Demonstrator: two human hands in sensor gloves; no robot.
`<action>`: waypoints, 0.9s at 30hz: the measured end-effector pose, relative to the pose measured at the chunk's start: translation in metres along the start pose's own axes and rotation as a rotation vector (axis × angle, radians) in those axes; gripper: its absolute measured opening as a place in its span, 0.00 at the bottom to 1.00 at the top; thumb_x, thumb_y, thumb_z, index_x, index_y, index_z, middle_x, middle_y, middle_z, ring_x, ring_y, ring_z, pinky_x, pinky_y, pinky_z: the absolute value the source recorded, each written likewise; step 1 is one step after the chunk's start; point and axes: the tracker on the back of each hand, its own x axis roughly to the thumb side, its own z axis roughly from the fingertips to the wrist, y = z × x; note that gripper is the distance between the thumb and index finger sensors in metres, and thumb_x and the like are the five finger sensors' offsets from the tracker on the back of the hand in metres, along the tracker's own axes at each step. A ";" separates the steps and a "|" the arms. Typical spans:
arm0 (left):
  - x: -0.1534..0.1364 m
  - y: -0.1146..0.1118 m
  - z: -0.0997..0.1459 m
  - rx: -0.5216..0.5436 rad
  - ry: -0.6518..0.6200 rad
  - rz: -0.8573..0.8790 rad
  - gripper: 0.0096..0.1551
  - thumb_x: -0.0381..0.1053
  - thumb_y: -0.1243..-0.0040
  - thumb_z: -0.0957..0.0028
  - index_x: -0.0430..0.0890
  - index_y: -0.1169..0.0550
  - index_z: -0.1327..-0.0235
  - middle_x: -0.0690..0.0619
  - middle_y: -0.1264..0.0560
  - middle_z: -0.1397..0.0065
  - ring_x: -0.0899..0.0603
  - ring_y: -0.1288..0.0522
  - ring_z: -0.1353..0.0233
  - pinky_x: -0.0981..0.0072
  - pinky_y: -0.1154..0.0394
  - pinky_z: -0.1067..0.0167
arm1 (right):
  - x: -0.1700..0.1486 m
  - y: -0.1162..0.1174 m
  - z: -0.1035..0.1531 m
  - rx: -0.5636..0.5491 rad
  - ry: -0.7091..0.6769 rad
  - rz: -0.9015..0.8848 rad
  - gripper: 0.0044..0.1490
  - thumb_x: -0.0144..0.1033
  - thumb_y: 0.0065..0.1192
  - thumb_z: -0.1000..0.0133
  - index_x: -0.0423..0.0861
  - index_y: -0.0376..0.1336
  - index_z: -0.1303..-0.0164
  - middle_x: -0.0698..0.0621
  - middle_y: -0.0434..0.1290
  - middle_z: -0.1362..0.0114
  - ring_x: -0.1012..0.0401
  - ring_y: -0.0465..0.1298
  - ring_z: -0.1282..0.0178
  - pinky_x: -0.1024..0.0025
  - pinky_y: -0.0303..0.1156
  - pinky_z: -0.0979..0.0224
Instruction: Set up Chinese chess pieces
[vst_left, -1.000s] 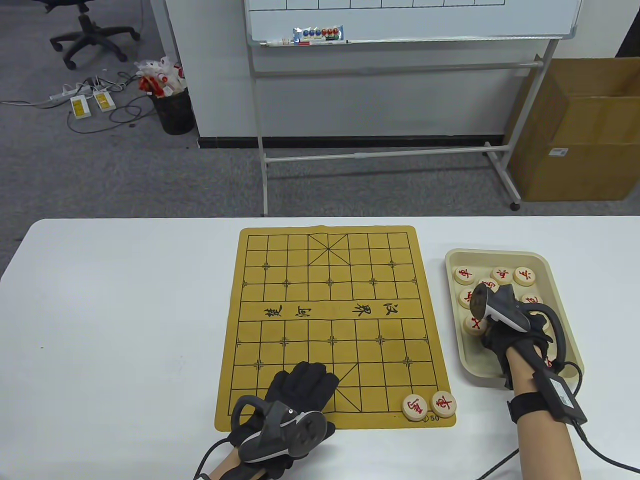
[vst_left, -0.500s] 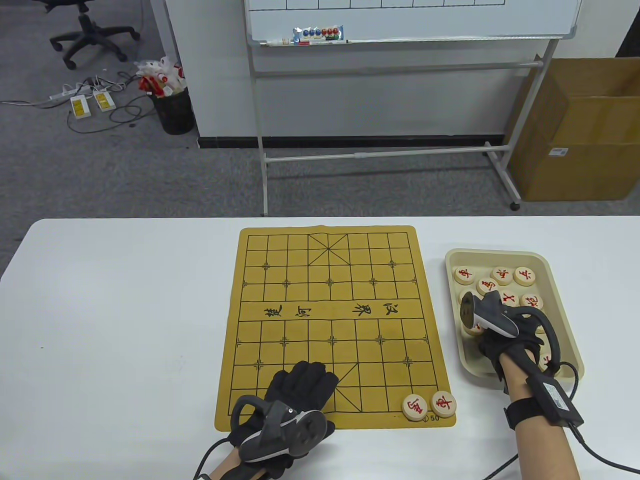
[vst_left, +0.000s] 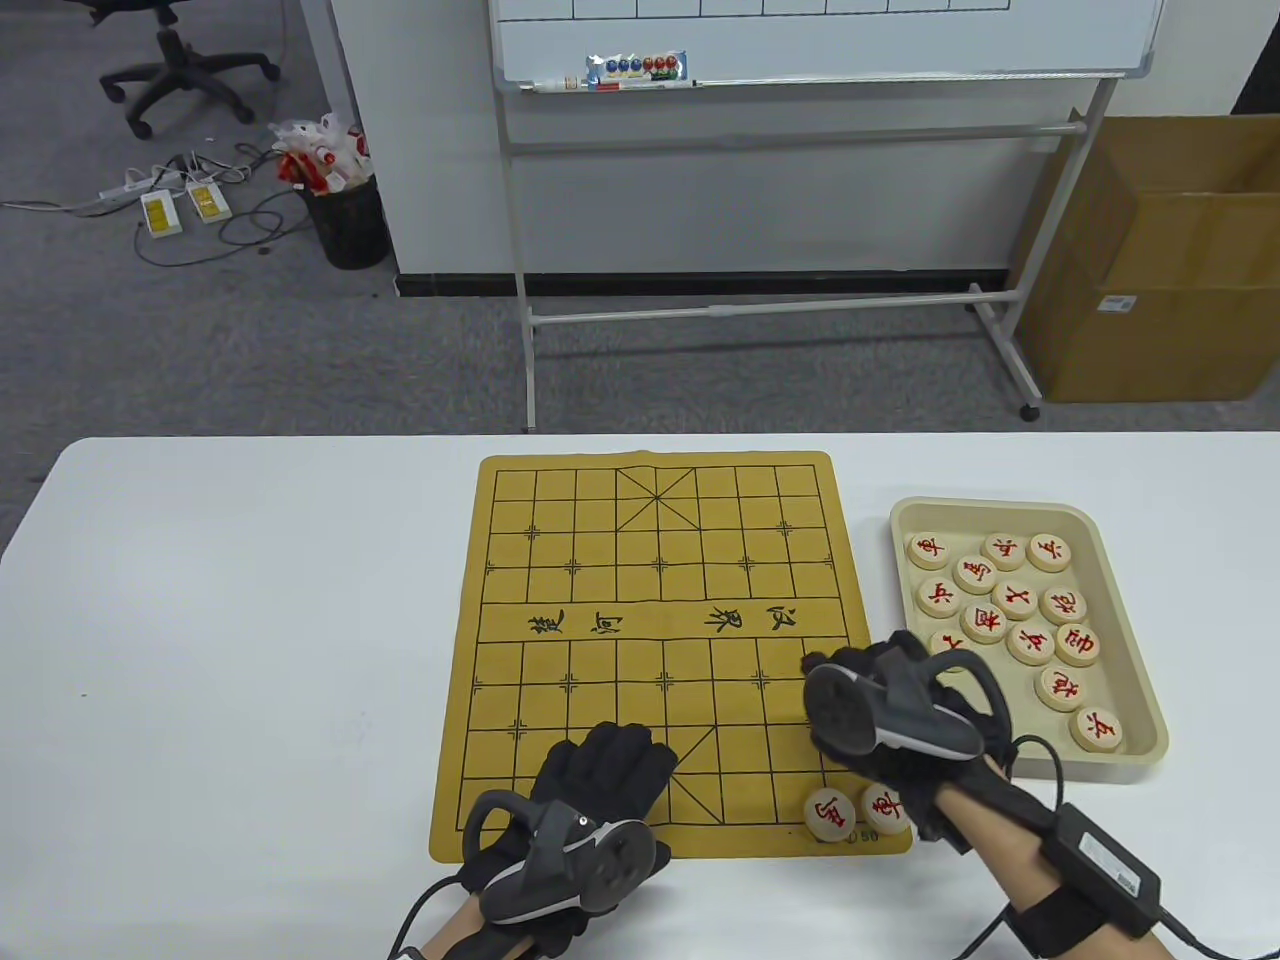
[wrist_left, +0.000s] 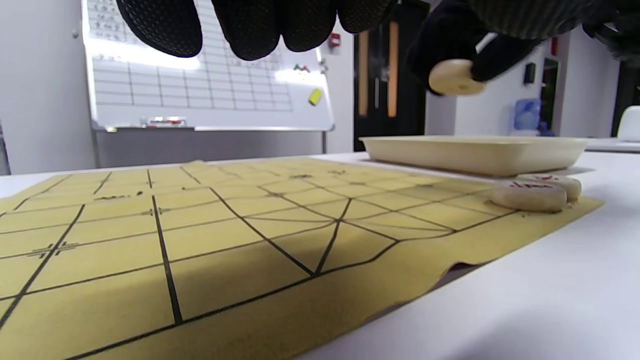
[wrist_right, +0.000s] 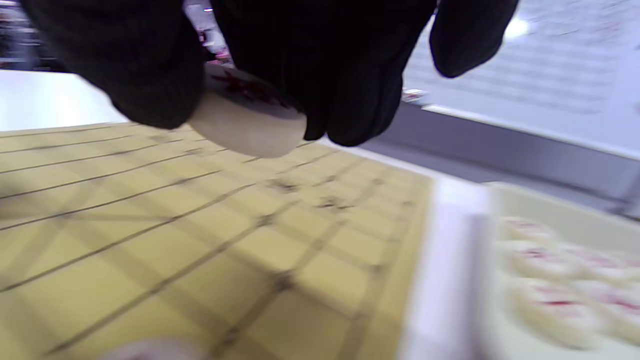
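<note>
One piece (wrist_right: 245, 120), face half-hidden, pinched in right hand (vst_left: 890, 715).

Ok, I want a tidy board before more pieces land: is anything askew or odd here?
Yes: the board mat lifts off the table at its near edge, a small buckle. The two placed pieces sit touching at the near right corner.

One board (vst_left: 655, 640) lay on the table (vst_left: 250, 650) with two pieces (vst_left: 830, 813) at its 5 o'clock corner. One tray (vst_left: 1135, 650) at 3 o'clock held at least twelve pieces (vst_left: 1025, 642). One more piece (wrist_right: 247, 122) sat between fingers (wrist_right: 350, 95).
</note>
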 end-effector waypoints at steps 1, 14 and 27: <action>-0.001 0.001 0.000 0.007 0.006 0.003 0.51 0.69 0.51 0.60 0.53 0.46 0.22 0.48 0.45 0.15 0.38 0.42 0.15 0.36 0.38 0.24 | 0.019 0.008 0.001 0.024 -0.042 0.026 0.48 0.55 0.69 0.52 0.48 0.60 0.22 0.45 0.74 0.25 0.50 0.78 0.31 0.38 0.60 0.19; -0.001 0.002 0.001 0.004 -0.002 0.010 0.51 0.69 0.51 0.60 0.53 0.46 0.22 0.47 0.45 0.15 0.38 0.42 0.15 0.37 0.38 0.24 | 0.059 0.065 0.003 0.123 -0.158 0.266 0.48 0.57 0.63 0.51 0.49 0.57 0.21 0.47 0.72 0.24 0.52 0.77 0.28 0.39 0.59 0.18; -0.001 0.002 0.001 0.001 0.004 0.005 0.51 0.69 0.51 0.60 0.53 0.46 0.22 0.47 0.45 0.15 0.38 0.42 0.15 0.37 0.38 0.24 | -0.091 -0.016 -0.007 -0.036 0.305 0.028 0.49 0.50 0.71 0.51 0.52 0.54 0.19 0.47 0.56 0.13 0.47 0.68 0.18 0.38 0.63 0.20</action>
